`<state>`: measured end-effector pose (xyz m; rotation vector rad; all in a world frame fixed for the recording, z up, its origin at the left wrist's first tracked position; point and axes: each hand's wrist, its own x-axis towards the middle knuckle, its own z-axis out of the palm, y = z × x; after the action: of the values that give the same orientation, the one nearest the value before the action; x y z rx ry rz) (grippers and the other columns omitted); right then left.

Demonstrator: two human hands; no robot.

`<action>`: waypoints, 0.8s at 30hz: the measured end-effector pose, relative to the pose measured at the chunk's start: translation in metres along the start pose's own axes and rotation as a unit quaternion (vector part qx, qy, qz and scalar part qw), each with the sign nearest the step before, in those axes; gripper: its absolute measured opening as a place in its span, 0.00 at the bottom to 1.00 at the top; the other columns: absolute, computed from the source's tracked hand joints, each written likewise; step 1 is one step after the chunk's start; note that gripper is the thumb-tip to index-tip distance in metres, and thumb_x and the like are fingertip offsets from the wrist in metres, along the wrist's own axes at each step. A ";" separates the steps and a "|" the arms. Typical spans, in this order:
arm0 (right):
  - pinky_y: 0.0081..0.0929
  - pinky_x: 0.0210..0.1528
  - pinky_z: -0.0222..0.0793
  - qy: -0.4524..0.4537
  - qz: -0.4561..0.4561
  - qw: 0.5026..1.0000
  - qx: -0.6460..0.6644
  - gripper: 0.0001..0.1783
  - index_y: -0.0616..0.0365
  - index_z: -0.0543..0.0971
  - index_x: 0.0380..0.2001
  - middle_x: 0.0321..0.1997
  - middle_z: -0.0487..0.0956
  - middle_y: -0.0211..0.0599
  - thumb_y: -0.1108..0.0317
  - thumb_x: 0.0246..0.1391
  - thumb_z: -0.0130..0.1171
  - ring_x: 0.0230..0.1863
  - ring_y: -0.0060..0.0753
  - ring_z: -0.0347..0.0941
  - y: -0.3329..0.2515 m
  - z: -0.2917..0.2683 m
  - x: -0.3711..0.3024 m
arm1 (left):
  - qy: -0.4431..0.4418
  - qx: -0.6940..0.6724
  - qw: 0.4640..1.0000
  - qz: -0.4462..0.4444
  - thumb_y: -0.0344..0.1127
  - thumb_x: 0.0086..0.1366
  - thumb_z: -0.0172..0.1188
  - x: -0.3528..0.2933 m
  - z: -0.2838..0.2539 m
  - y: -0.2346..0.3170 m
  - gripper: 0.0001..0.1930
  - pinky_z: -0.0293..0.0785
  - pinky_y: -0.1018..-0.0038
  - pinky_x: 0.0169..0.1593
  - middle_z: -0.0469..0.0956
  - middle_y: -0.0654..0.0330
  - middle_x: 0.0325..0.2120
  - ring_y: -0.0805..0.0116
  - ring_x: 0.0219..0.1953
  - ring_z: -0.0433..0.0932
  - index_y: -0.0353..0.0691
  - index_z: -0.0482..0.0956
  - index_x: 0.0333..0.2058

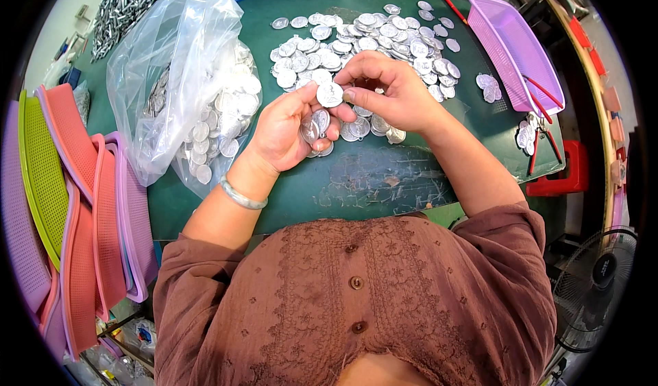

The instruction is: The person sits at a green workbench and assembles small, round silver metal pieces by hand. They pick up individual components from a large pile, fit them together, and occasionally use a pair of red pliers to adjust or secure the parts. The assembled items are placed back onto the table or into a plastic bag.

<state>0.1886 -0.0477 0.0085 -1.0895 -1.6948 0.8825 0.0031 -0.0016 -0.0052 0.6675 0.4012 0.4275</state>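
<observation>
Over a beat-up green table, got one silver disc pinched between left hand and right hand, plus more discs tucked in the left, near a big loose pile

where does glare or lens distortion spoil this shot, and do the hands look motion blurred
Head view: bright highlights wash out parts of the clear plastic bag; fisheye bending distorts the stacked baskets near the black rim; both hands show no obvious motion blur.

A workshop: scuffed green table, heaped metal discs, stacked plastic baskets by its left edge.
</observation>
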 end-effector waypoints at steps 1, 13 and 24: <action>0.17 0.36 0.66 0.000 0.001 1.000 -0.002 0.08 0.61 0.74 0.33 0.34 0.70 0.30 0.76 0.45 0.56 0.35 0.21 0.68 0.001 0.000 0.000 | 0.000 -0.003 1.000 0.000 0.46 0.65 0.31 0.000 0.001 0.000 0.24 0.63 0.83 0.16 0.74 0.54 0.28 0.71 0.22 0.70 0.30 0.71 0.33; 0.19 0.32 0.64 0.022 -0.025 0.999 -0.036 0.07 0.59 0.76 0.30 0.30 0.71 0.31 0.73 0.44 0.57 0.30 0.24 0.68 0.003 0.002 0.001 | 0.016 -0.035 0.997 -0.060 0.48 0.65 0.31 -0.002 0.001 0.002 0.29 0.63 0.84 0.16 0.72 0.55 0.16 0.71 0.13 0.67 0.25 0.73 0.31; 0.23 0.33 0.63 0.039 -0.011 0.977 -0.208 0.08 0.61 0.75 0.30 0.30 0.71 0.33 0.75 0.42 0.54 0.32 0.29 0.67 0.012 -0.013 0.003 | 0.016 -0.053 0.997 0.054 0.43 0.62 0.38 0.001 -0.007 0.005 0.16 0.65 0.79 0.24 0.72 0.55 0.28 0.69 0.27 0.70 0.36 0.71 0.33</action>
<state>0.2032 -0.0397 0.0030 -1.3580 -1.8677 0.4708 -0.0012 0.0063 -0.0071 0.5813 0.3705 0.5594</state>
